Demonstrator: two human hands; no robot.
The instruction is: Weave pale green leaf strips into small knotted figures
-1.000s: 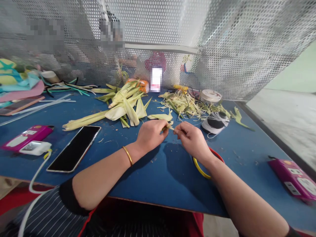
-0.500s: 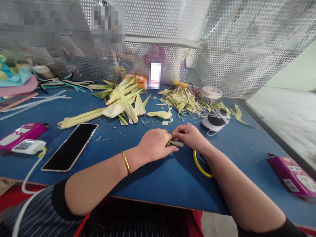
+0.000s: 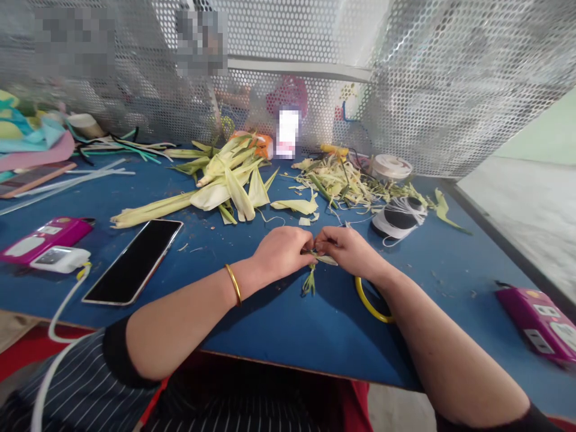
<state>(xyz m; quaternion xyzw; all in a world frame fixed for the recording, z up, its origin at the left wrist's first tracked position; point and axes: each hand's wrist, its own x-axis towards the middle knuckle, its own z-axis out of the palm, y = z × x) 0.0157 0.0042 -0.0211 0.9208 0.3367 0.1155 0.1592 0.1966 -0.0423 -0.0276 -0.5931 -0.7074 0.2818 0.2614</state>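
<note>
My left hand and my right hand meet above the middle of the blue table, fingertips nearly touching. Both pinch a small piece made of corn husk strips; its green, frayed end hangs down below my left fingers. A pale flat strip of it sticks out under my right fingers, and the part between the fingertips is hidden. Close to my right wrist lies a yellow ring, partly covered by the forearm. Beyond the hands are a loose husk and a spool of white cord.
A pile of corn husks lies behind my left hand, shredded husk behind my right. At left are a phone and a purple power strip with a plugged-in charger; another power strip sits right. A perforated screen closes the back.
My left fingers have curled in to pinch, where the thumb was stretched out before. The frayed green end of the husk piece now shows below them. The view has shifted slightly.
</note>
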